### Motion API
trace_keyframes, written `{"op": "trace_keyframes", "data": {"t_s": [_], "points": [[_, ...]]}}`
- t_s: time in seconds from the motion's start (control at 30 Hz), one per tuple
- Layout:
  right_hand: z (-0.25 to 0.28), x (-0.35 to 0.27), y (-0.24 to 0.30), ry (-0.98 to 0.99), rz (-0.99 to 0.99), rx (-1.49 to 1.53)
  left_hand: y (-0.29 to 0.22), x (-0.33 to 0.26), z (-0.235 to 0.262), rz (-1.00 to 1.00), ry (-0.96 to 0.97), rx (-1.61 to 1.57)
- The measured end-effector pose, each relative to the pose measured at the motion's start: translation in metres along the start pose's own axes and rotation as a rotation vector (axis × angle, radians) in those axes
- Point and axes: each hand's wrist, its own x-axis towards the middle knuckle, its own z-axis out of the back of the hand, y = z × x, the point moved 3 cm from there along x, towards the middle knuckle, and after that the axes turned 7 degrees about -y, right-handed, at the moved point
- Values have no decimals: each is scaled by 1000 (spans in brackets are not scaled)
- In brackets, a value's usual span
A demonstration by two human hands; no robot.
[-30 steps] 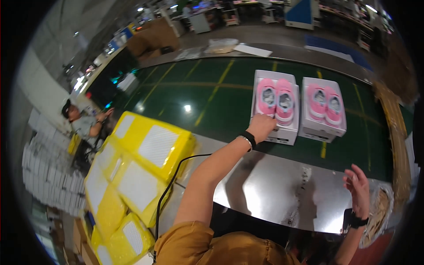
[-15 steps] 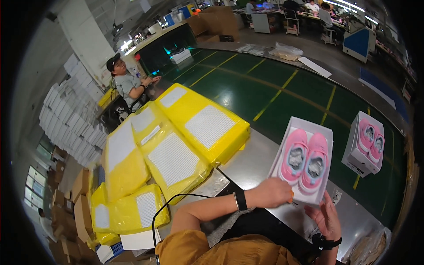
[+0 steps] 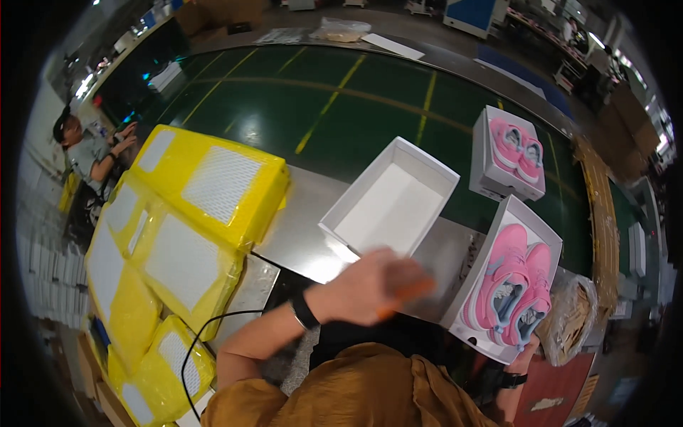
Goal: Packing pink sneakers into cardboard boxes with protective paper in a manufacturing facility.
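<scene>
My left hand (image 3: 363, 285), smeared by motion, is closed around a small orange object (image 3: 407, 290) whose kind I cannot make out. Just beyond it an open white box part (image 3: 388, 203), box or lid, lies with nothing in it, half over the metal edge. At the right, my right hand (image 3: 524, 356) grips the lower end of a tilted white shoebox (image 3: 466, 302). A pair of pink sneakers (image 3: 509, 288) with grey lining rests inside; the box hides most of that hand's fingers.
Another white shoebox (image 3: 491, 178) with pink sneakers stands on the green conveyor belt (image 3: 284, 99). Yellow-wrapped packs (image 3: 213, 185) lie left, crossed by a black cable (image 3: 191, 356). A plastic bag (image 3: 569, 317) hangs at the right. A co-worker (image 3: 92, 153) sits far left.
The shoebox with sneakers has moved right and nearer in my right hand. An empty white box part now shows near where it was. My left hand has lost touch with the shoebox; the view turned right.
</scene>
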Motion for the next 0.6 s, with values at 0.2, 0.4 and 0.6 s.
{"op": "trace_keyframes", "data": {"t_s": [0.2, 0.4, 0.6], "points": [[52, 31, 40, -193, -15, -327, 88, -73, 19, 533, 88, 396], [21, 37, 96, -482, 593, -954, 51, -30, 73, 426, -365, 405], [-202, 46, 21, 140, 843, -1137, 50, -21, 92, 488, -258, 455]]}}
